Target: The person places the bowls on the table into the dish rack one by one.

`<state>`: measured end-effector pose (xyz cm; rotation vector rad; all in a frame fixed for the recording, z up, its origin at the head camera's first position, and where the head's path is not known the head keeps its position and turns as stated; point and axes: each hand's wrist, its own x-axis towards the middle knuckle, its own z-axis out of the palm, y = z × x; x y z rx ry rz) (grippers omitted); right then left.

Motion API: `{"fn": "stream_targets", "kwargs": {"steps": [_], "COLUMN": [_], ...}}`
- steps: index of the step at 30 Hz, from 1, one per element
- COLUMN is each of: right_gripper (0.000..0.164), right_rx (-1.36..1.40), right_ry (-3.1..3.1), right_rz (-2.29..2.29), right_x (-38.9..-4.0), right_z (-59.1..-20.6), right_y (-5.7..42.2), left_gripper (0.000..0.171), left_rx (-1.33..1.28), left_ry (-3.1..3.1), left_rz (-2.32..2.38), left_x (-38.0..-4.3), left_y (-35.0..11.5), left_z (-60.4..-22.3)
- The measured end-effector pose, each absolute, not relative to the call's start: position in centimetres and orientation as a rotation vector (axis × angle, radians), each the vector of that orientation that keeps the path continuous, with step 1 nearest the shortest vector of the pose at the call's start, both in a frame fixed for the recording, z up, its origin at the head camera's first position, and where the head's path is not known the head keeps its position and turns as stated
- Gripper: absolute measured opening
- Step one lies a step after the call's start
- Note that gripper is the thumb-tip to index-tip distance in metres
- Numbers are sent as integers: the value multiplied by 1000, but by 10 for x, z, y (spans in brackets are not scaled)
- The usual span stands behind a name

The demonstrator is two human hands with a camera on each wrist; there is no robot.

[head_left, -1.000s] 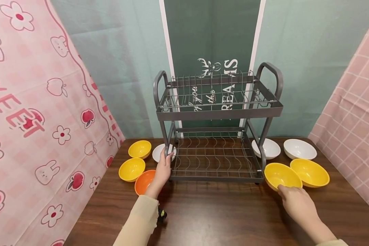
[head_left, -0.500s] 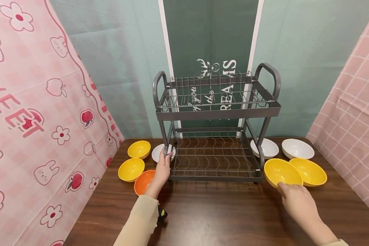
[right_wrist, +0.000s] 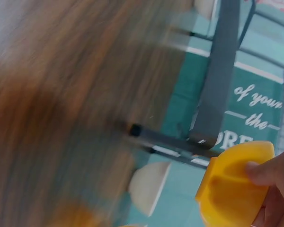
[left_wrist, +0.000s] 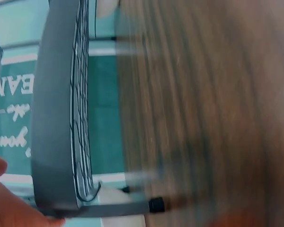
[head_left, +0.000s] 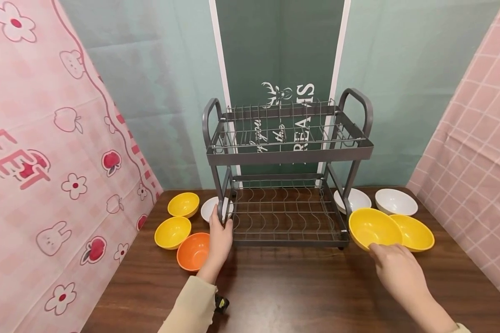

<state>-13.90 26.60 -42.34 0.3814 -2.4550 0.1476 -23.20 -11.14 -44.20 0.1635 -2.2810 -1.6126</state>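
Note:
A grey two-tier dish rack point(head_left: 289, 157) stands on the wooden table in the head view. My left hand point(head_left: 221, 240) grips its lower left post; in the left wrist view the fingers point(left_wrist: 9, 203) show at the edge of the frame beside the rack. My right hand point(head_left: 400, 270) pinches the near rim of a yellow bowl point(head_left: 372, 226), held off the table by the rack's right front corner. The right wrist view shows that tilted bowl point(right_wrist: 236, 184) from outside, thumb on its wall. Behind it another yellow bowl point(head_left: 416, 233) is partly hidden.
On the right, two white bowls point(head_left: 396, 202) sit at the back, one partly behind the rack. Left of the rack are two yellow bowls point(head_left: 172, 232), an orange bowl point(head_left: 191, 252) and a white bowl point(head_left: 208, 209). Patterned cloths point(head_left: 66, 185) hang around the table point(head_left: 291, 291).
My right hand has raised the yellow bowl slightly, so it covers more of the other yellow bowl. The head view has shifted a little. My left hand stays on the rack's post.

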Motion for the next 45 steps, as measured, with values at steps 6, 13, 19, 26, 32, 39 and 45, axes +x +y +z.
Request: {"fn": "stream_targets", "kwargs": {"steps": [6, 13, 19, 26, 32, 39, 45], "right_gripper": [24, 22, 20, 21, 18, 19, 20], "right_rx": [434, 470, 500, 591, 680, 738, 744], "right_ry": [-2441, -2473, -2504, -2438, -2366, -2327, -2342], "right_rz": [185, 205, 221, 223, 189, 175, 182], "right_x": [-138, -144, -151, -157, -159, -158, -157], "right_z": [-410, -402, -400, -405, -414, -420, -422], "right_y": [246, 224, 204, 182, 160, 139, 131], "left_gripper": [60, 55, 53, 45, 39, 39, 41], "left_rx": [262, 242, 36, -108, -93, -50, -19], "left_ry": [-2191, -2057, -2106, -2106, -2062, -1946, -1894], "left_rz": [-1679, -1730, -1570, -1993, -2301, -2460, -2451], "left_x": [-211, -197, -188, -183, -179, -177, -176], "left_y": [-101, -88, -64, -42, -31, -25, -27], "left_z": [-438, -432, -429, -425, -424, -425, -428]}}
